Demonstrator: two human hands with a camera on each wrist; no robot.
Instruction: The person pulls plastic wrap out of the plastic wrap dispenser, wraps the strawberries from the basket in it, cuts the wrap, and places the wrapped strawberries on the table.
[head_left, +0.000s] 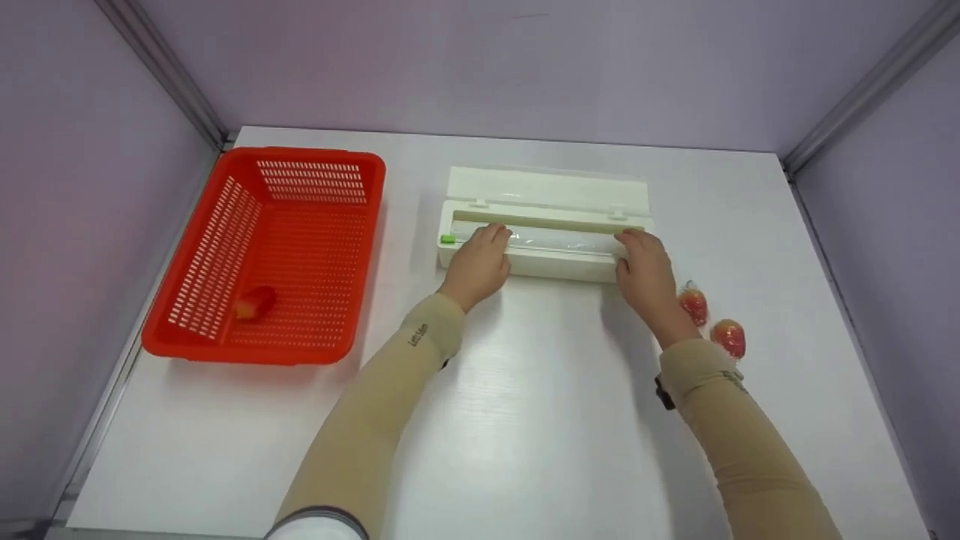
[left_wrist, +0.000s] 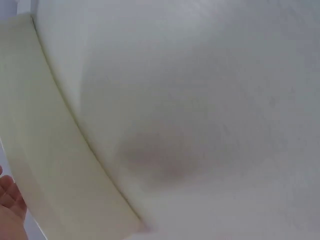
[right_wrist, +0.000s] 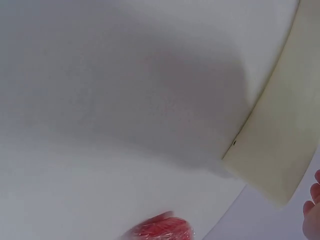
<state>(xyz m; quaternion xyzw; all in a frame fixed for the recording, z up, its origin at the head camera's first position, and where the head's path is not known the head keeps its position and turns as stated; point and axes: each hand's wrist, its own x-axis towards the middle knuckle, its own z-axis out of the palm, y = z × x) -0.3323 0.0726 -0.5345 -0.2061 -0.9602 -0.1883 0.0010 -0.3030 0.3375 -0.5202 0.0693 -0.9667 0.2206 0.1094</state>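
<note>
A white cling film dispenser point(head_left: 555, 264) stands on the table with its lid point(head_left: 547, 187) swung back. Inside it lies a roll of clear film point(head_left: 562, 240); a green slider point(head_left: 448, 239) sits at the left end of the front edge. My left hand point(head_left: 478, 262) grips the front edge left of the middle, fingers over the top and thumb at the front. Likewise my right hand point(head_left: 646, 270) grips near the right end. Whether either one also pinches film, I cannot tell. Both wrist views show the dispenser's front wall point(left_wrist: 55, 135) with only some fingers beyond it.
Left of the dispenser stands a red plastic basket point(head_left: 360, 262) holding a red and yellow fruit-like piece point(head_left: 256, 302). Two red-yellow fruits in clear film, one farther point(head_left: 694, 306) and one nearer point(head_left: 728, 338), lie beside my right wrist. Walls enclose the table's back and sides.
</note>
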